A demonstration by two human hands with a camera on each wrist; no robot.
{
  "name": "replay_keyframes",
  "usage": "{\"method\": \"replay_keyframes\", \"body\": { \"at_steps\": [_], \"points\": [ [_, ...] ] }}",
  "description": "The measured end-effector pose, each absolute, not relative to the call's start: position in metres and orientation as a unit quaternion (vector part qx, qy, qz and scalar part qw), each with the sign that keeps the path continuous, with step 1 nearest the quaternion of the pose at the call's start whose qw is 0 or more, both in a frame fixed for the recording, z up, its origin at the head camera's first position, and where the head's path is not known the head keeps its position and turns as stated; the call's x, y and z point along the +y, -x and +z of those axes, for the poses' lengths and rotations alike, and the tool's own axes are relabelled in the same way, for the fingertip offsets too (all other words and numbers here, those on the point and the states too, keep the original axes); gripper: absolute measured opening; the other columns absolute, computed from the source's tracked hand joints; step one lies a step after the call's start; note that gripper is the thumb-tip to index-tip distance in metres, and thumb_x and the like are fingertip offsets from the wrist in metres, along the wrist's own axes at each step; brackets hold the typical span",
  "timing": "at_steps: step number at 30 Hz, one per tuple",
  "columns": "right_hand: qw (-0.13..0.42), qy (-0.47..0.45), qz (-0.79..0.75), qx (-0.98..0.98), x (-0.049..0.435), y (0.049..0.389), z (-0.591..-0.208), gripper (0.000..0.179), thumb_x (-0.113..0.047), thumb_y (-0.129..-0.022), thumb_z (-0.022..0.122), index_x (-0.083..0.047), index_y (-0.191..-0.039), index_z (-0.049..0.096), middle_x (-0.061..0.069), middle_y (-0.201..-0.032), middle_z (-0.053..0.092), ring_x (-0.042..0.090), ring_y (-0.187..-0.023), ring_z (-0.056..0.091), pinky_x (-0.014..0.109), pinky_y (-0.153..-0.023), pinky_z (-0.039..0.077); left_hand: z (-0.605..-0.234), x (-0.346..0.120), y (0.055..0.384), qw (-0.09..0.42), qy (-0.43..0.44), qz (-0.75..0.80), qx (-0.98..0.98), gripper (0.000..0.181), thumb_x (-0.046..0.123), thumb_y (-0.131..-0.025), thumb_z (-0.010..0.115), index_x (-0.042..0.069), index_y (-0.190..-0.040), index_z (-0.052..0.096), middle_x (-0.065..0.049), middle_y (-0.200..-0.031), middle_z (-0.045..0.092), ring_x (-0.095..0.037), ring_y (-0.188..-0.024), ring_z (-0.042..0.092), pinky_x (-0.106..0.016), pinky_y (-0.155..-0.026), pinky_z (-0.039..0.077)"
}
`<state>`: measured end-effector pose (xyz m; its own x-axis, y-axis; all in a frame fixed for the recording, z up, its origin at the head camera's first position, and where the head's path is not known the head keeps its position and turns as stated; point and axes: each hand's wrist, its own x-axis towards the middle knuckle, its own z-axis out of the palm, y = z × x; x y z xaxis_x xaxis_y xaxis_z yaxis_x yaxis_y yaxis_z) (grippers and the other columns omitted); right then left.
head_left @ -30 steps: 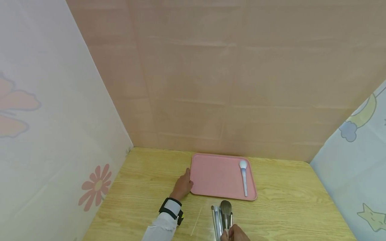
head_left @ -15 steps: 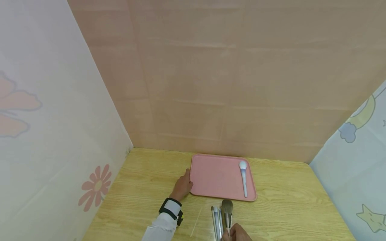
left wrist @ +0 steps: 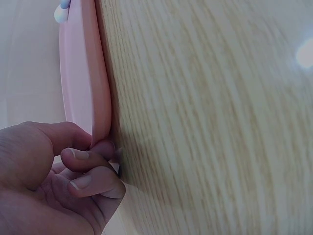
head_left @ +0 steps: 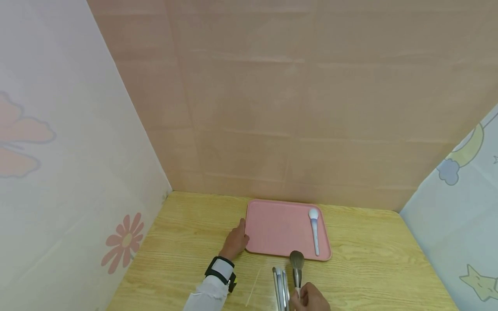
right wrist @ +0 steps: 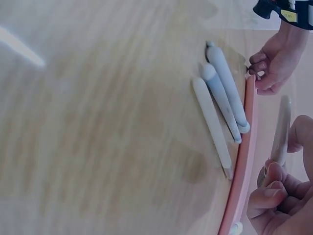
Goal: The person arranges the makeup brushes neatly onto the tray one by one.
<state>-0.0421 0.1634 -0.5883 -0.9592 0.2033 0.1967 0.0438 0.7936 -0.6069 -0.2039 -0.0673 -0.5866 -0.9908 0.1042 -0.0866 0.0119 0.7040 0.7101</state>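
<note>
Pinching the handle of the dark-bristled brush [head_left: 296,264] between thumb and fingers, my right hand [head_left: 311,297] works at the bottom of the head view, its grip narrow. From above, the bristles overlap the near rim of the pink tray [head_left: 278,229]; whether they touch it I cannot tell. My right wrist view gives what the head view cuts off: the brush's pale handle [right wrist: 281,129] rising past my fingers, and the rounded handles of the 3 loose brushes [head_left: 280,287] lying side by side on the wooden table [head_left: 369,255]. My left hand [head_left: 234,241] looks merely laid against the tray from overhead, yet the left wrist view shows its fingers pinching the tray's corner, with 1 fingertip low by the wood. Inside the tray, the white brush [head_left: 314,235] lies along the right side, its length plain from above, while the left wrist view catches only its head over the wall. Between that brush and my left fingers stretches the tray's floor. A strip of wood separates the loose brushes from the near rim, and broader wood spreads either side, back to the beige backdrop [head_left: 292,108].
</note>
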Motion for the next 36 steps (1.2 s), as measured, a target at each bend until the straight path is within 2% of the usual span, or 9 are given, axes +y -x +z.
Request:
{"method": "replay_keyframes", "body": {
  "at_steps": [3,9,13,18,26,36],
  "points": [
    [0.148,0.055,0.317,-0.935,0.166,0.046,-0.586,0.024,-0.016,-0.072,0.069,-0.017,-0.066,0.046,-0.012,-0.055,0.037,-0.002,-0.048,0.029,0.020,-0.046,0.030,-0.586,-0.067,0.204,0.058,-0.032,0.382,0.922,0.042,0.002,-0.095,0.056,-0.005,-0.134,0.040,-0.008,-0.077,0.054,-0.018,-0.061,0.045,-0.030,-0.053,0.032],
    [0.109,0.073,0.323,-0.937,0.170,0.051,-0.577,0.021,-0.018,-0.076,0.067,-0.017,-0.068,0.047,-0.009,-0.057,0.039,0.001,-0.049,0.033,0.021,-0.049,0.031,-0.586,-0.068,0.203,0.059,-0.029,0.382,0.922,0.042,0.003,-0.095,0.057,-0.004,-0.133,0.040,-0.008,-0.078,0.054,-0.019,-0.063,0.046,-0.031,-0.054,0.033],
    [0.113,0.058,0.318,-0.939,0.173,0.056,-0.576,0.020,-0.017,-0.076,0.067,-0.016,-0.069,0.048,-0.009,-0.058,0.041,0.001,-0.050,0.033,0.021,-0.049,0.032,-0.587,-0.068,0.203,0.062,-0.028,0.386,0.920,0.043,0.002,-0.095,0.056,-0.005,-0.134,0.039,-0.007,-0.077,0.053,-0.019,-0.062,0.046,-0.030,-0.054,0.033],
    [0.144,0.041,0.307,-0.940,0.176,0.062,-0.577,0.024,-0.017,-0.076,0.070,-0.016,-0.069,0.048,-0.009,-0.059,0.040,0.000,-0.050,0.031,0.021,-0.047,0.031,-0.588,-0.068,0.204,0.059,-0.030,0.389,0.919,0.042,0.001,-0.095,0.056,-0.005,-0.133,0.040,-0.008,-0.077,0.054,-0.019,-0.062,0.046,-0.030,-0.053,0.033],
    [0.253,-0.007,0.286,-0.924,0.178,0.070,-0.585,0.027,-0.011,-0.068,0.072,-0.018,-0.065,0.047,-0.012,-0.057,0.036,-0.006,-0.050,0.025,0.019,-0.045,0.025,-0.585,-0.067,0.204,0.061,-0.029,0.386,0.920,0.036,0.002,-0.095,0.056,-0.002,-0.128,0.042,-0.007,-0.077,0.053,-0.018,-0.062,0.046,-0.030,-0.054,0.033],
    [0.241,-0.016,0.282,-0.929,0.182,0.076,-0.584,0.026,-0.012,-0.069,0.073,-0.017,-0.066,0.048,-0.009,-0.058,0.039,-0.005,-0.052,0.026,0.020,-0.046,0.026,-0.585,-0.067,0.204,0.061,-0.030,0.385,0.920,0.034,0.002,-0.095,0.056,-0.002,-0.126,0.043,-0.006,-0.074,0.051,-0.018,-0.061,0.045,-0.030,-0.053,0.032]
  ]
}}
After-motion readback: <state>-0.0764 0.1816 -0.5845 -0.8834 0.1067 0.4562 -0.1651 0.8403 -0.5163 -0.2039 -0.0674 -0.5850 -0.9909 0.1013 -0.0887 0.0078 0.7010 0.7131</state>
